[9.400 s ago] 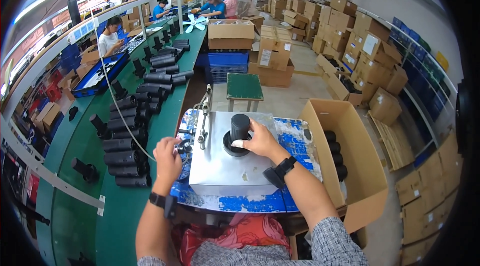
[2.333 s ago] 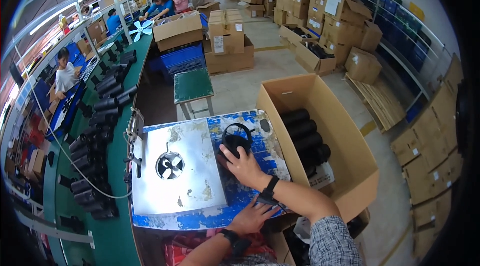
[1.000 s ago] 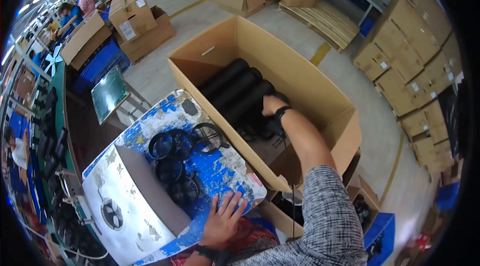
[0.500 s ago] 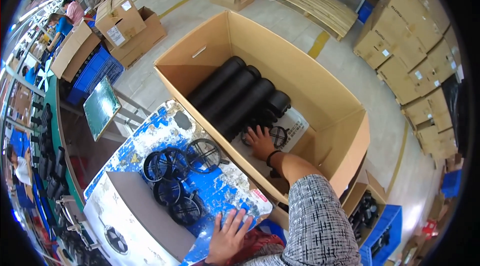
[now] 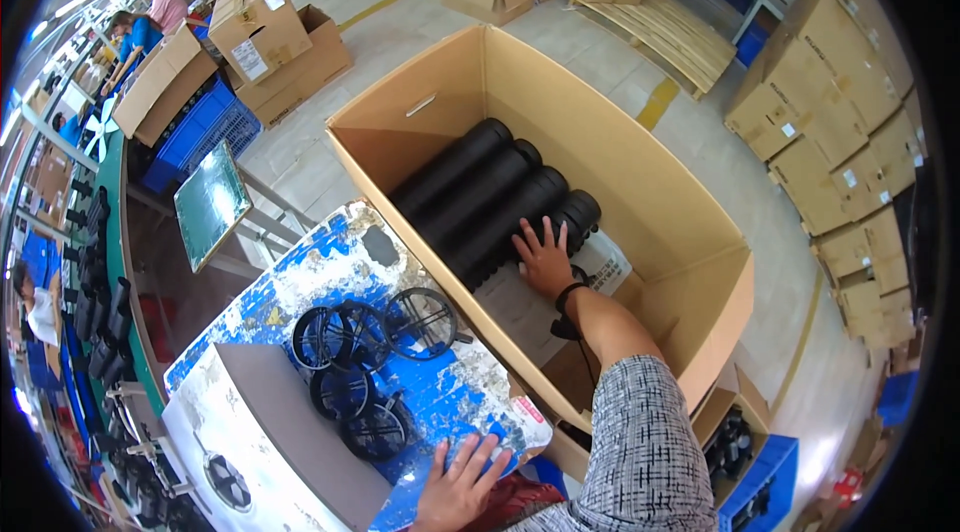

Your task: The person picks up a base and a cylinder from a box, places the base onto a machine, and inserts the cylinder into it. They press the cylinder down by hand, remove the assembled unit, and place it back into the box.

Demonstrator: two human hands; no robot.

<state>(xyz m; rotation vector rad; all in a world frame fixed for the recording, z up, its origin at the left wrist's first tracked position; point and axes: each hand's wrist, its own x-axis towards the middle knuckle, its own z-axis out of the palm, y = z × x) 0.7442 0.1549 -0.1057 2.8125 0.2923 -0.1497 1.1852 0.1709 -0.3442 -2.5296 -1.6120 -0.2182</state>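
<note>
My right hand (image 5: 547, 264) reaches down inside a large open cardboard box (image 5: 640, 172). Its fingers are spread over the near end of the rows of black ring-shaped parts (image 5: 478, 194), which lie stacked on their sides like long tubes. Whether a loose part lies under the palm is hidden. On the worn blue-and-white tabletop (image 5: 455, 387), my left hand (image 5: 462, 484) rests flat, fingers apart and nothing in them. Just beyond it lie several loose black spoked rings (image 5: 372, 430), some overlapping, with one wider spoked ring (image 5: 421, 323) nearest the box.
A grey-edged white panel (image 5: 270, 432) stands on the table's left. Beyond are a green-topped stool (image 5: 212, 207), a blue crate (image 5: 205, 137) and a conveyor with people beside it. Stacked cartons (image 5: 830, 152) line the right; a blue bin (image 5: 765, 482) sits low right.
My right hand has moved up and farther into the box, from a spoked ring on its floor onto the end of the black rows. My left hand stays on the table.
</note>
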